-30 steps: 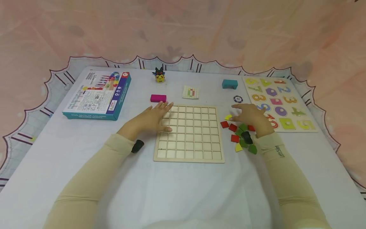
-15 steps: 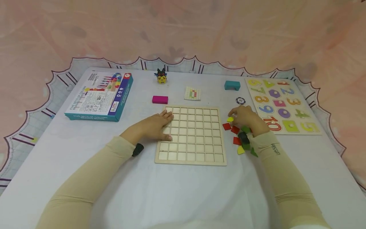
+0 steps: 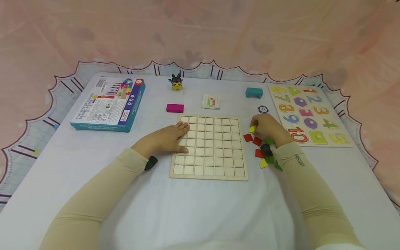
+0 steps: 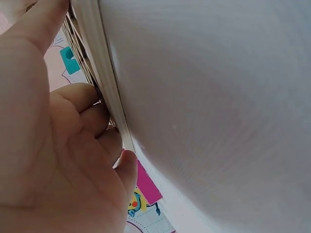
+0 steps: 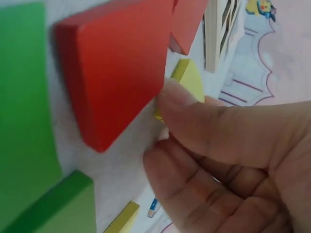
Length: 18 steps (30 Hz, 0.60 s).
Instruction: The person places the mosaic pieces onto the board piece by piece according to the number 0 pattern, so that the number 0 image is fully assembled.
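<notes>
My left hand (image 3: 167, 139) rests on the left edge of a square wooden grid board (image 3: 212, 151), thumb spread from the fingers. In the left wrist view its fingers lie against the board's edge (image 4: 107, 73). To the right of the board, my right hand (image 3: 269, 128) pinches a small yellow tile (image 3: 252, 128) with a rounded side. The right wrist view has the thumb on that tile (image 5: 194, 80); the finger behind it is mostly hidden. Close by lie several red tiles (image 3: 259, 153), green tiles (image 3: 278, 166) and another yellow tile (image 3: 264, 163), some partly covered by my right wrist.
Behind the board are a magenta block (image 3: 175, 108), a patterned card (image 3: 210, 101), a small toy figure (image 3: 176, 83), a teal block (image 3: 254, 92) and a round chip (image 3: 263, 109). A boxed set (image 3: 106, 104) lies left, a number puzzle board (image 3: 309, 116) right.
My right hand has come down and its fingers have closed on the yellow tile. The left hand has slid slightly toward me and settled on the board's edge.
</notes>
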Each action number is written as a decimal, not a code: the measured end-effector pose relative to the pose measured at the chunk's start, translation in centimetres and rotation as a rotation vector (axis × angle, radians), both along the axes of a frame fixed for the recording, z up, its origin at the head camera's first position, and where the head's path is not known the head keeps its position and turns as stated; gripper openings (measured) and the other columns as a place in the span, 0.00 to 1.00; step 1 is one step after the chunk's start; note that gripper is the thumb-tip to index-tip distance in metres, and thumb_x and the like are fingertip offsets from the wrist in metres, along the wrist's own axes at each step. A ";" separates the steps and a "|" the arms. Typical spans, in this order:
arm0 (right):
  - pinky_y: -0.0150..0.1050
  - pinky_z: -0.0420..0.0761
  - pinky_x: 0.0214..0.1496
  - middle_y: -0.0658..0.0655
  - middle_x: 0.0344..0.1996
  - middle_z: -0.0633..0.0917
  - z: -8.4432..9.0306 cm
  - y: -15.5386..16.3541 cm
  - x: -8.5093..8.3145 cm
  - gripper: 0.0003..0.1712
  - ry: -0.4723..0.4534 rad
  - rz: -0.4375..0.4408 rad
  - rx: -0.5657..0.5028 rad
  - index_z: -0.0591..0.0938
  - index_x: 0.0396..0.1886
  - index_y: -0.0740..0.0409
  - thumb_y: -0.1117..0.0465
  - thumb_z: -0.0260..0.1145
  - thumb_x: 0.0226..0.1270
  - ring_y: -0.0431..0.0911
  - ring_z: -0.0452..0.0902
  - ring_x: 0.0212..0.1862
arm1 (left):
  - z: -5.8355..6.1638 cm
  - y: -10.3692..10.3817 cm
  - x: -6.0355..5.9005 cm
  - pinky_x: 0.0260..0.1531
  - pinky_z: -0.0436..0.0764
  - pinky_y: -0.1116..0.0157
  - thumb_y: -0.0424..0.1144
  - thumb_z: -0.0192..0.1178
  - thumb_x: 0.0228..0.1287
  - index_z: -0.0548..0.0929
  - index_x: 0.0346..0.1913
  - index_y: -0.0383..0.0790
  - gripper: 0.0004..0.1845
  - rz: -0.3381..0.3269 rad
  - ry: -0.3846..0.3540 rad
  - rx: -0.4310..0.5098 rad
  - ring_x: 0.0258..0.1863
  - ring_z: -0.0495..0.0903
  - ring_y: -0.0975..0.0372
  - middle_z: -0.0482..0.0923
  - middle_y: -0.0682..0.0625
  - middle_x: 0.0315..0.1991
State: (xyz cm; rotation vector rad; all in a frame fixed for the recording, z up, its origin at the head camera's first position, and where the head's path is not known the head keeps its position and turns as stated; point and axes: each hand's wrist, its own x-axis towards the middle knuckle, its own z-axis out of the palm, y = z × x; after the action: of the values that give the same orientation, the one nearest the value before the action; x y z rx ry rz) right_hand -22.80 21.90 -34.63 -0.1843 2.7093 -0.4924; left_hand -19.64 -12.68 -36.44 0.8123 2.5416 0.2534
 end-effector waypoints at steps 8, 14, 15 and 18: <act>0.46 0.73 0.47 0.65 0.43 0.81 0.8 0.6 -0.8 0.12 0.064 -0.038 -0.181 0.82 0.42 0.66 0.70 0.60 0.59 0.54 0.72 0.46 | -0.2 -0.1 0.0 0.70 0.44 0.51 0.63 0.56 0.57 0.44 0.72 0.37 0.51 0.000 -0.010 -0.003 0.73 0.35 0.52 0.38 0.44 0.74; 0.49 0.74 0.51 0.65 0.47 0.82 1.8 -0.7 -2.1 0.14 0.049 -0.105 -0.353 0.82 0.45 0.66 0.66 0.62 0.60 0.54 0.76 0.47 | -0.2 0.0 -0.2 0.70 0.45 0.51 0.62 0.56 0.57 0.44 0.72 0.37 0.51 -0.006 -0.009 -0.012 0.73 0.35 0.52 0.38 0.44 0.74; 0.49 0.73 0.53 0.64 0.47 0.81 1.8 -1.1 -2.3 0.14 0.042 -0.102 -0.369 0.82 0.46 0.66 0.67 0.62 0.59 0.54 0.76 0.48 | -0.2 0.0 -0.2 0.70 0.45 0.51 0.62 0.56 0.57 0.44 0.72 0.37 0.51 -0.004 -0.011 -0.014 0.73 0.35 0.52 0.38 0.44 0.74; 0.50 0.73 0.55 0.64 0.48 0.81 1.6 -2.7 -2.7 0.14 0.016 -0.101 -0.411 0.82 0.46 0.67 0.67 0.62 0.59 0.54 0.77 0.47 | 0.0 0.0 -0.2 0.70 0.44 0.52 0.61 0.56 0.57 0.44 0.72 0.37 0.51 -0.004 -0.017 -0.013 0.73 0.35 0.53 0.38 0.44 0.74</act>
State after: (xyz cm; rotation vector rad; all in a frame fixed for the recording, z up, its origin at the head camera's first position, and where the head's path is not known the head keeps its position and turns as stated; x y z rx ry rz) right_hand -25.54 19.21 -32.99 -0.1594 2.6098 -1.0791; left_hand -19.82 -12.64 -36.48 0.8065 2.5234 0.2419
